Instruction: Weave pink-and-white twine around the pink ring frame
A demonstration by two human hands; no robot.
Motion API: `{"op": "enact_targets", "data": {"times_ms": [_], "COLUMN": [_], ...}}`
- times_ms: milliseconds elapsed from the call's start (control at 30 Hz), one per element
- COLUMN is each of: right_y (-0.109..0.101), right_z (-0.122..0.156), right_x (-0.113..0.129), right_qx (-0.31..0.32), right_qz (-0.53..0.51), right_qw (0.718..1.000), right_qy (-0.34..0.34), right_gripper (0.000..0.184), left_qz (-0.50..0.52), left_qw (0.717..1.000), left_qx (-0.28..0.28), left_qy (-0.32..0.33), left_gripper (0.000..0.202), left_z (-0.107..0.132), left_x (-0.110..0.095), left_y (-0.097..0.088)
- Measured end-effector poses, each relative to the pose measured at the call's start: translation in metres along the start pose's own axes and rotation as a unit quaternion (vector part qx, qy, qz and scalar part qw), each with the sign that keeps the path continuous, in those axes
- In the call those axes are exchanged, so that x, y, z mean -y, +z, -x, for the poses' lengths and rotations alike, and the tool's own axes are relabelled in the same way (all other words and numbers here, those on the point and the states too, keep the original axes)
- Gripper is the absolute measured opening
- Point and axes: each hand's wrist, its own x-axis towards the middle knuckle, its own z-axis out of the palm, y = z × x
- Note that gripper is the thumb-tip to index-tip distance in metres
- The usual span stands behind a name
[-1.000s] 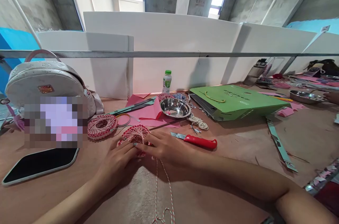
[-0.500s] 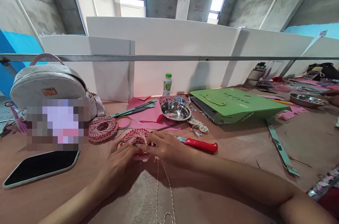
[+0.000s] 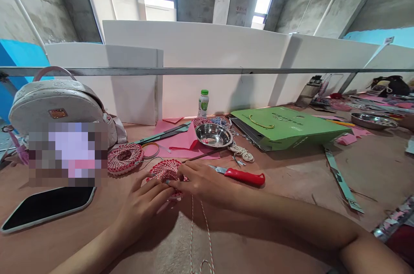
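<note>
A round red-and-white threaded ring (image 3: 165, 168) lies on the table under both of my hands, its near part partly covered. My left hand (image 3: 145, 196) grips its left and near edge with bent fingers. From the right, my right hand (image 3: 202, 181) closes on the ring's near right side, thumb and fingers close to the left fingertips. A twisted red-and-white cord (image 3: 207, 222) runs down from beneath my right hand toward the table's near edge and loops there. The fingertips hide exactly how the cord meets the ring.
Close right lies a red-handled knife (image 3: 244, 177). Behind are a steel bowl (image 3: 214, 141), a white cord bundle (image 3: 242, 152) and a bottle (image 3: 203, 103). Another threaded ring (image 3: 125, 159), a phone (image 3: 48, 207) and a backpack (image 3: 58, 97) are left; a green bag (image 3: 291, 127) is right.
My hands stay on the threaded ring with only slight finger shifts; the left hand sits a little lower. The whole view has moved slightly.
</note>
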Motion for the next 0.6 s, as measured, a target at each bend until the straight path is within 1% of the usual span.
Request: {"op": "enact_targets", "data": {"times_ms": [67,167,267,333,467,600], "right_y": [0.0,0.0,0.001,0.001,0.001,0.002], "right_z": [0.001,0.001,0.0,-0.001,-0.001,-0.002], "right_x": [0.001,0.004,0.007,0.009,0.015,0.022], "right_qx": [0.007,0.016,0.004,-0.011,-0.002,0.023], "right_qz": [-0.017,-0.048,-0.092,-0.128,-0.2,-0.298], "right_qw": [1.0,0.998,0.995,0.991,0.979,0.954], "right_qy": [0.003,0.026,0.04,0.037,0.043,0.033], "right_gripper": [0.025,0.024,0.021,0.023,0.039,0.058], "left_qz": [-0.001,0.003,0.005,0.008,0.009,-0.001], "left_qw": [1.0,1.0,1.0,1.0,1.0,0.999], "left_qx": [0.002,0.008,0.001,-0.012,-0.016,-0.032], "left_qy": [0.002,-0.002,0.005,0.013,0.021,0.026], "left_gripper": [0.006,0.005,0.005,0.006,0.009,0.007], "left_z": [0.002,0.004,0.004,0.002,0.003,0.011], "left_x": [0.0,0.001,0.0,-0.001,-0.002,0.004], "left_y": [0.001,0.003,0.004,0.003,0.003,0.008]}}
